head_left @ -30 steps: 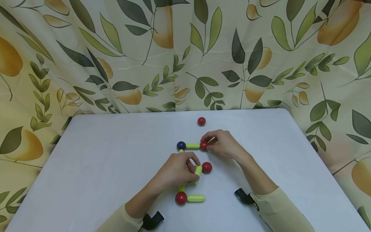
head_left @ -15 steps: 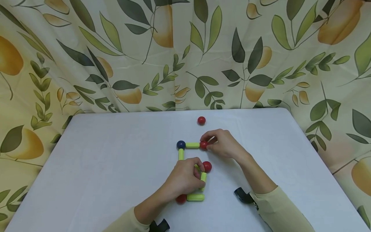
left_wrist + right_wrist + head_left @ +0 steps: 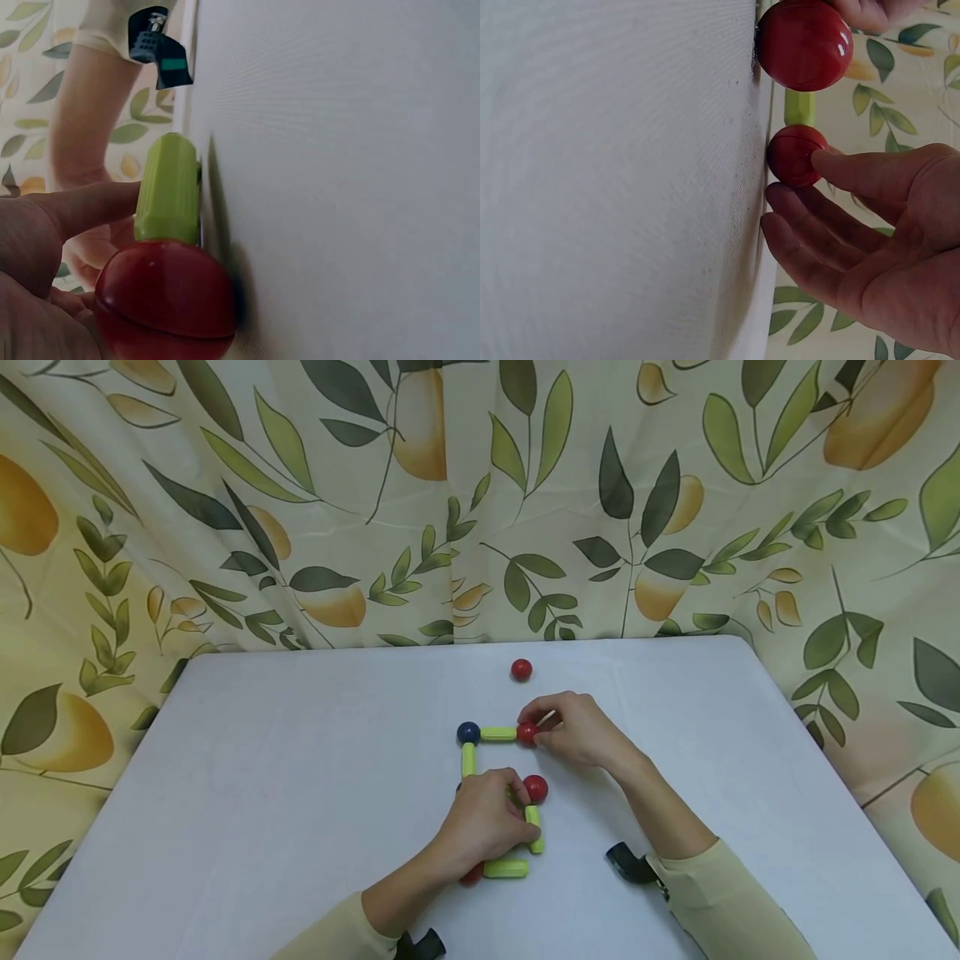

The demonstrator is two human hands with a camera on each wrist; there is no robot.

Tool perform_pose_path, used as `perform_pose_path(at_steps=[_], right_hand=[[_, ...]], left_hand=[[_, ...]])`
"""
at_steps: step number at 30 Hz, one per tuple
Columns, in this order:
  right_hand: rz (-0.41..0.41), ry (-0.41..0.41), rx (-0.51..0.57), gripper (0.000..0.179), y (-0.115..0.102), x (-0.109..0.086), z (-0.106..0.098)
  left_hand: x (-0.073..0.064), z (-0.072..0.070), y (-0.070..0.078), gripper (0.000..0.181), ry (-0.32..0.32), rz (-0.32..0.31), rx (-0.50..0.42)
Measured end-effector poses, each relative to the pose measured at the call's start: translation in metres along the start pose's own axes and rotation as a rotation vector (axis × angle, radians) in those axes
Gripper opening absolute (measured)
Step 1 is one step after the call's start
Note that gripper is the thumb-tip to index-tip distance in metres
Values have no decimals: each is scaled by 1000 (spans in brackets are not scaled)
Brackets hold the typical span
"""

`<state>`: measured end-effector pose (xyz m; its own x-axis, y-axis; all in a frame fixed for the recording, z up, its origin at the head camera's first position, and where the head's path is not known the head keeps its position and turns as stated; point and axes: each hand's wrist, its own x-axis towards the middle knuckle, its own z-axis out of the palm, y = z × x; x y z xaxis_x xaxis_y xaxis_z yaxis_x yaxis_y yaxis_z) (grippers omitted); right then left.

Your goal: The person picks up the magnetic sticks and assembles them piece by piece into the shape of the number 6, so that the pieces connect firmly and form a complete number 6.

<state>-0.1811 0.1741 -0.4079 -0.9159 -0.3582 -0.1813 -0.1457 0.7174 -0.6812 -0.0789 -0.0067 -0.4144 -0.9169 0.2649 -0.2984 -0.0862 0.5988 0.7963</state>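
Note:
In the head view my left hand [image 3: 483, 817] pinches a yellow-green magnetic rod [image 3: 534, 831] between thumb and fingers. The rod's far end is close against a red ball [image 3: 536, 789]; whether they touch, I cannot tell. My right hand [image 3: 581, 728] holds another red ball [image 3: 527, 734] at the end of a horizontal rod [image 3: 498, 734], which joins a dark blue ball [image 3: 468, 732]. From the blue ball a second rod [image 3: 468, 758] runs down under my left hand. Below, a lower rod [image 3: 506, 868] extends from a partly covered red ball [image 3: 165, 300].
A loose red ball [image 3: 521, 670] lies near the back edge of the white table [image 3: 300, 760]. Behind the table hangs a leaf-and-fruit patterned curtain [image 3: 525, 527]. Black wrist devices [image 3: 630, 863] are strapped near both sleeves.
My left hand has moved right and toward me with the pinched rod, which now lies below the middle red ball. My right hand stays on its red ball.

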Motion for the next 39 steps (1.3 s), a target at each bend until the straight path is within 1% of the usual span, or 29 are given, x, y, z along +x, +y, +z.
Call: perform_pose_path(at_steps=[3, 14, 20, 39], right_hand=[[-1, 0, -4, 27, 0, 1, 0], [3, -3, -3, 28, 0, 1, 0], [12, -5, -6, 28, 0, 0, 0], [9, -12, -3, 29, 0, 1, 0]], left_hand=[[0, 2, 0, 26, 9, 10, -4], [1, 3, 2, 23, 24, 14, -17], [1, 2, 2, 22, 19, 23, -30], [3, 0, 0, 22, -5, 46, -21]])
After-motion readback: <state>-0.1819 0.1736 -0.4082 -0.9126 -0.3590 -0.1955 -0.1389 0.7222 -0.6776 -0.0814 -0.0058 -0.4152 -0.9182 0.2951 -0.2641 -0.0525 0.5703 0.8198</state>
